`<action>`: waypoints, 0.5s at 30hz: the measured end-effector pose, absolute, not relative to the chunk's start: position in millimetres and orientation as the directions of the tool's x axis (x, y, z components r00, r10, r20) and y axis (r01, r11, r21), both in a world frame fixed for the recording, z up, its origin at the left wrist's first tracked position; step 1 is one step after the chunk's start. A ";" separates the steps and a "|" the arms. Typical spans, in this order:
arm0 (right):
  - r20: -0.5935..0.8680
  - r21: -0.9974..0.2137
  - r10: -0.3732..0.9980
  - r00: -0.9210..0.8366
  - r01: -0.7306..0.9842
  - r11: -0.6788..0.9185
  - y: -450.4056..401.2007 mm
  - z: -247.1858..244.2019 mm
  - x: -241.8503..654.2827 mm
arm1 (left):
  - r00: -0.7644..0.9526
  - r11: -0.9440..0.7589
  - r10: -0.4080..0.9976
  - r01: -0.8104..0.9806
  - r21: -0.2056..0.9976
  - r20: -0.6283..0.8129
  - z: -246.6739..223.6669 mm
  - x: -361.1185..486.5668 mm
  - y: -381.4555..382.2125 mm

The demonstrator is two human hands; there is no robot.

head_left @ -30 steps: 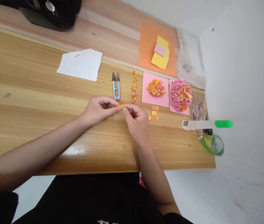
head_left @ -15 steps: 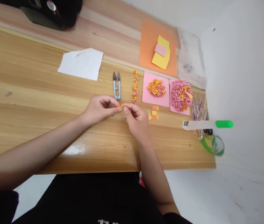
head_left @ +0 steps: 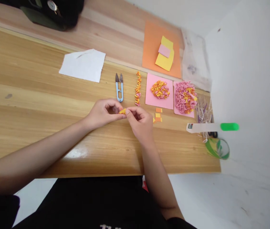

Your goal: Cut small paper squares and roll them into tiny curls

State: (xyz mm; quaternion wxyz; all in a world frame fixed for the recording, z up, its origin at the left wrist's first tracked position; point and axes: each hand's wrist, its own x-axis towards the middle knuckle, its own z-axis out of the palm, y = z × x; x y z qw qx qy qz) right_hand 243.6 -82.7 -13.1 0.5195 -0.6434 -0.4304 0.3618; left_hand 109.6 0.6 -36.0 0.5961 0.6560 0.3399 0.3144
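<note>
At the middle of the table (head_left: pixel 41 95), a small yellow piece (head_left: pixel 122 111) is located between the fingertips of both hands, on the near side of the snips. Thumb and forefinger of the right hand (head_left: pixel 142 125) pinch its right end. The left hand (head_left: pixel 99 113) meets it from the opposite side, forefinger curved and thumb extended; whether these fingers grip the piece or merely touch it cannot be determined.

Just beyond the hands lie blue-handled snips (head_left: pixel 117 89), blades parted and pointing away from the person. To their right, a narrow row of orange, yellow and pink bits (head_left: pixel 138 89) runs away from the right hand. Small yellow and orange paper pieces (head_left: pixel 158 115) lie near that hand's outer side.

Further right, an orange, yellow and pink pile (head_left: pixel 160 89) rests on a pink sheet (head_left: pixel 147 95); beside it, a larger, mostly pink pile (head_left: pixel 185 97) occupies a second pink sheet (head_left: pixel 180 112).

Outlying items: torn white paper (head_left: pixel 83 66) at far left; an orange sheet (head_left: pixel 148 47) bearing yellow paper (head_left: pixel 165 63) and a pink slip (head_left: pixel 164 51); at the right end, a green-patterned cup (head_left: pixel 211 146).
</note>
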 end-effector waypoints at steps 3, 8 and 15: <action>-0.032 -0.978 0.908 0.417 0.175 -0.115 -82.2 -15.0 244.5 | 0.585 -0.069 0.811 0.078 0.995 0.010 -35.4 109.2 0.1; -0.059 -0.981 0.877 0.477 0.137 -0.140 -81.9 -16.7 245.8 | 0.559 -0.064 0.829 0.075 0.995 0.011 -27.6 108.9 -1.3; -0.108 -0.979 0.857 0.504 0.098 -0.181 -80.7 -16.0 245.3 | 0.553 -0.037 0.833 0.057 0.998 -0.001 -25.4 109.1 -1.2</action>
